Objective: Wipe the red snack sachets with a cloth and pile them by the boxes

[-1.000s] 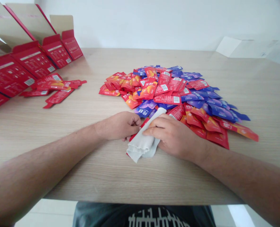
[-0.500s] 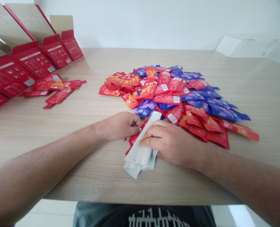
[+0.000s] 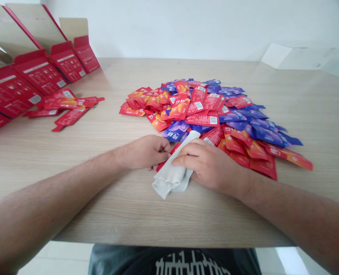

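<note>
My left hand (image 3: 150, 152) is closed on the edge of a red sachet (image 3: 161, 166), which rests low over the table, mostly covered. A folded white cloth (image 3: 172, 172) lies across that sachet, slanting up to the right. My right hand (image 3: 206, 162) grips the cloth between thumb and fingers. Just beyond both hands spreads a heap of red-orange sachets (image 3: 179, 109) and blue-purple sachets (image 3: 262, 131). The heap's near edge is partly hidden behind my right hand.
Several red cartons (image 3: 34, 72) with raised flaps stand in a row at the left. Beside them lie a few loose red sachets (image 3: 72, 116). A white box-like object (image 3: 289, 57) sits against the wall at the back right. The table's front edge (image 3: 169, 244) runs before my lap.
My right hand and the cloth have shifted slightly up and right, and the cloth's lower end has drawn up over the sachet. My left hand stays nearly in place.
</note>
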`<control>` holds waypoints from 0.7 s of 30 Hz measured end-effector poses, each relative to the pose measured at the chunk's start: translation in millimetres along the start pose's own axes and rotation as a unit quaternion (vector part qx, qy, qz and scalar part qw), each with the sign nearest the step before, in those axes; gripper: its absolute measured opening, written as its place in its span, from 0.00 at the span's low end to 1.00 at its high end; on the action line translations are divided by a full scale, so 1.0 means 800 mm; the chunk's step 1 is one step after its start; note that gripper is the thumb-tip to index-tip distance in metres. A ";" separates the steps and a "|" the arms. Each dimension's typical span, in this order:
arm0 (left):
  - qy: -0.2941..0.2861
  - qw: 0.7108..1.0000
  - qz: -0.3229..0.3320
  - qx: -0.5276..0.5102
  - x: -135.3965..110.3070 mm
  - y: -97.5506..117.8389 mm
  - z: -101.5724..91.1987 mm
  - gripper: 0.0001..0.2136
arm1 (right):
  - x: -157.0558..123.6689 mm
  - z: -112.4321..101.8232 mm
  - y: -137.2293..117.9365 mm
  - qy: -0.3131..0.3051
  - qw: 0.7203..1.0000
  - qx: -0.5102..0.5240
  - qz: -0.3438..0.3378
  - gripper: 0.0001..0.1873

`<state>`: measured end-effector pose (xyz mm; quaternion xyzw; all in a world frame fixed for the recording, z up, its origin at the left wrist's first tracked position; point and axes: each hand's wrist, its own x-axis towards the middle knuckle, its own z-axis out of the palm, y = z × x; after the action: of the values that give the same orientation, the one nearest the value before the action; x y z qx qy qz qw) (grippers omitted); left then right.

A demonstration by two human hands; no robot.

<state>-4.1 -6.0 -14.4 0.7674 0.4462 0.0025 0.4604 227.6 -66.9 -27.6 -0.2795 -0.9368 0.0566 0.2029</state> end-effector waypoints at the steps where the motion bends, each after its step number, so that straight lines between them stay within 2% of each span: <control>1: 0.000 1.000 0.001 -0.001 0.000 0.000 0.000 0.04 | 0.000 0.000 0.000 0.002 1.000 -0.002 0.010 0.15; 6: 0.045 0.998 0.026 0.035 0.003 0.000 0.004 0.05 | 0.000 -0.002 -0.002 -0.019 0.999 -0.013 -0.035 0.14; 10: 0.085 0.994 0.043 0.045 0.008 -0.002 0.006 0.05 | 0.002 -0.001 0.008 0.006 1.000 -0.004 -0.003 0.16; 13: 0.090 0.993 0.048 0.052 0.009 -0.004 0.005 0.06 | 0.002 0.000 0.012 0.024 1.000 0.001 0.014 0.18; 18: 0.089 0.994 0.049 0.051 0.008 -0.002 0.005 0.06 | 0.002 0.000 0.007 -0.004 1.000 -0.004 -0.026 0.16; 21: 0.077 0.996 0.044 0.026 0.007 -0.001 0.006 0.05 | 0.002 -0.002 0.010 0.008 1.000 0.002 -0.002 0.16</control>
<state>1.0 -5.1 -20.0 0.7958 0.4458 0.0702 0.4037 231.0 -59.3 -27.1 -0.2779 -0.9355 0.0560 0.2108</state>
